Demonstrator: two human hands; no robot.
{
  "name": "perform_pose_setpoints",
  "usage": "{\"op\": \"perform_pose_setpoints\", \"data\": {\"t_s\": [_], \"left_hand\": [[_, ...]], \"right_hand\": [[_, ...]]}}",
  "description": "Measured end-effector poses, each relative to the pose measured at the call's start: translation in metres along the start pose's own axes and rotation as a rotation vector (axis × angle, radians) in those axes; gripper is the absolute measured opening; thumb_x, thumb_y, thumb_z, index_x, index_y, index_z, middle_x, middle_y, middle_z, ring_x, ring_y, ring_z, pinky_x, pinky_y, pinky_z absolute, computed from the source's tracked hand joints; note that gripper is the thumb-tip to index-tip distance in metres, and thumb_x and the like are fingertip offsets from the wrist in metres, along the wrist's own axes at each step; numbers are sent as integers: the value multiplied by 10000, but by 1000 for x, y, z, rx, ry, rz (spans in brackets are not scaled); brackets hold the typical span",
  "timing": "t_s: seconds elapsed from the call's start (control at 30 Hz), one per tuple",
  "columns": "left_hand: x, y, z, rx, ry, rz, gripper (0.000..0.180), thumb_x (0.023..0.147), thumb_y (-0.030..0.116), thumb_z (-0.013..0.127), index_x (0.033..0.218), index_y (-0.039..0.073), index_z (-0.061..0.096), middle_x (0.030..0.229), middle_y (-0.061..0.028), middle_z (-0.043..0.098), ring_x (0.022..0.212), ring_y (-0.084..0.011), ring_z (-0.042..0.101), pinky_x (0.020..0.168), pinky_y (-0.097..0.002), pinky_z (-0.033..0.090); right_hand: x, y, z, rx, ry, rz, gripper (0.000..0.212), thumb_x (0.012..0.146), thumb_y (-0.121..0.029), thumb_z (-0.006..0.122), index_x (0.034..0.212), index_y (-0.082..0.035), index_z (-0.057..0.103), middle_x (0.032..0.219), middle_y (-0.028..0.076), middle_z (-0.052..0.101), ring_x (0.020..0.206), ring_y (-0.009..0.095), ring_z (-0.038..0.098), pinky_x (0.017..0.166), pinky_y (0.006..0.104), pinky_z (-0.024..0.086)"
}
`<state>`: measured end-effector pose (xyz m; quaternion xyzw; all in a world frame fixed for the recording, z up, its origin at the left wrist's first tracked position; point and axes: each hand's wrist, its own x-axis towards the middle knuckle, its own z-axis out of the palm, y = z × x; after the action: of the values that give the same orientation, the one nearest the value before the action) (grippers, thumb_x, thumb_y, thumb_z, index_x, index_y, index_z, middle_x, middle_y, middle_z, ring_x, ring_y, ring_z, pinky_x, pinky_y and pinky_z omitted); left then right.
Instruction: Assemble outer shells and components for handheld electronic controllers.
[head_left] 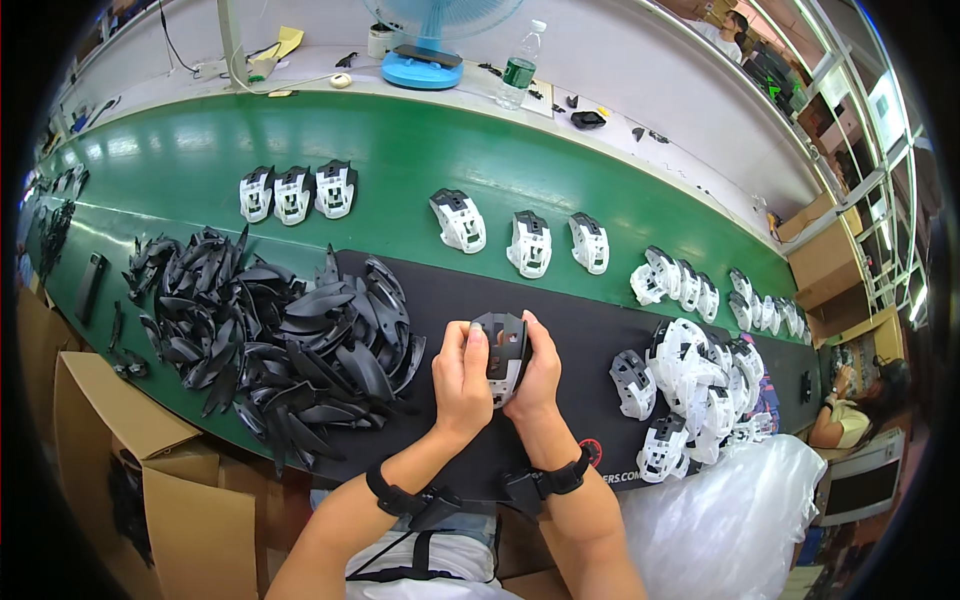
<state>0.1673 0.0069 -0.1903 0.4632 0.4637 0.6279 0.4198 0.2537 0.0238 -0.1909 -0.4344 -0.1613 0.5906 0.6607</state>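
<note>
A computer mouse shell (508,352) with a black top and a light lower part is gripped between my two hands, over the black mat (440,300). My left hand (462,382) wraps its left side, with the thumb laid along the edge. From the right, my right hand (537,372) closes round the other side; its fingertips are partly hidden. Left of my hands spreads a large heap of curved black plastic side pieces (340,320). To the right lies a pile of white-and-black mouse shells (690,375), with a single shell (633,385) at its near left.
Mouse shells (293,195) stand in small groups along the green bench (390,150). Behind are a blue fan (425,65) and a water bottle (520,68). Cardboard boxes (130,410) flank the lower left; a clear plastic bag (730,510) bulges at lower right. Another person (865,405) sits far right.
</note>
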Motion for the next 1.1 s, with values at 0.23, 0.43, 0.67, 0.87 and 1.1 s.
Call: {"op": "perform_pose_setpoints", "data": {"t_s": [0.23, 0.43, 0.67, 0.87, 1.1], "left_hand": [[2, 2, -3, -182, -9, -112, 271, 978, 242, 436, 853, 8, 496, 736, -31, 527, 681, -74, 462, 593, -262, 401], [-20, 80, -27, -131, -450, -159, 273, 856, 237, 640, 989, 35, 515, 895, -12, 523, 837, -54, 474, 756, -226, 410], [82, 171, -91, 345, -307, 255, 369, 824, 327, 662, 980, 2, 582, 794, -16, 599, 732, -58, 546, 632, -230, 447], [218, 87, -99, 770, -215, -101, 579, 764, 477, 676, 892, -83, 601, 734, -124, 633, 570, -163, 622, 459, -279, 478], [255, -4, -97, 1165, -81, -239, 673, 746, 545, 616, 978, -85, 658, 1030, -285, 637, 938, -375, 646, 813, -403, 507]], "right_hand": [[8, -12, 4, 190, -272, 335, 489, 937, -462, 391, 860, -40, 626, 755, 78, 656, 621, 188, 621, 602, 301, 523], [8, -20, -3, -722, -304, -296, 84, 862, -83, 631, 907, -13, 637, 658, -45, 547, 621, 7, 508, 545, 163, 396], [-27, 5, 24, -1208, -767, -969, 319, 684, 68, 587, 956, -92, 636, 1108, 104, 511, 866, 259, 558, 720, 370, 507], [-19, 11, 23, -1209, -707, -1009, 311, 680, 4, 686, 962, -113, 629, 1121, 79, 493, 902, 231, 538, 729, 372, 499], [-18, 10, 24, -1211, -725, -1021, 248, 678, -49, 727, 898, -116, 634, 1079, 50, 512, 884, 217, 545, 730, 362, 499]]}}
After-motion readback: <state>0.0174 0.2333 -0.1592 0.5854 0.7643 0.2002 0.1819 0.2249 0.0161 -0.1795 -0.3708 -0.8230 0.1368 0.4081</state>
